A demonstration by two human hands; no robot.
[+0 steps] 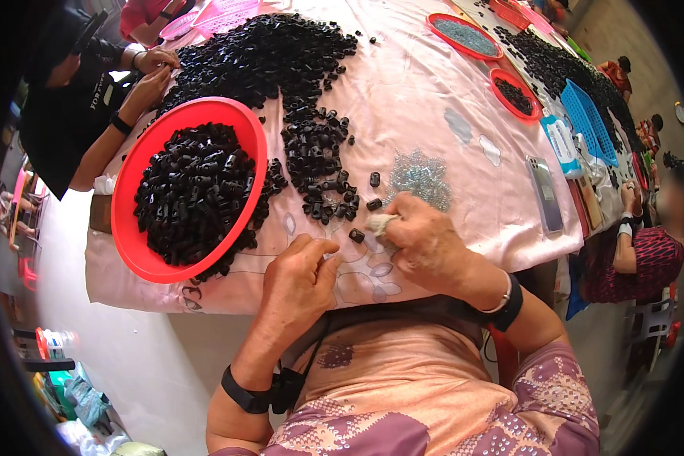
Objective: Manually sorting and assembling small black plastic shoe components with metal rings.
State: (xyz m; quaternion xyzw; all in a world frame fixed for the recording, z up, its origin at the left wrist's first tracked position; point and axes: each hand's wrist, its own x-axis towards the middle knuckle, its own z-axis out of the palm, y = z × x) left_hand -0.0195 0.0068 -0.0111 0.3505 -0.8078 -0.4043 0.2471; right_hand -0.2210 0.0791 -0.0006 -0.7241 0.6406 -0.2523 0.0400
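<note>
My left hand is over the near edge of the cloth with its fingers curled and the thumb close to the index finger; whatever they may hold is too small or hidden to tell. To its right, my right hand is closed, a whitish wrap around one finger, and its grip is hidden. Just beyond it lies a heap of small silvery springs. A loose black plastic piece, like a cord lock, lies between the hands. A red basin full of such black pieces stands at the left.
A large black heap spreads across the far left, where a co-worker's hands work. At the right are a phone, a white-and-blue packet, a blue basket and red trays. Another person sits at the right.
</note>
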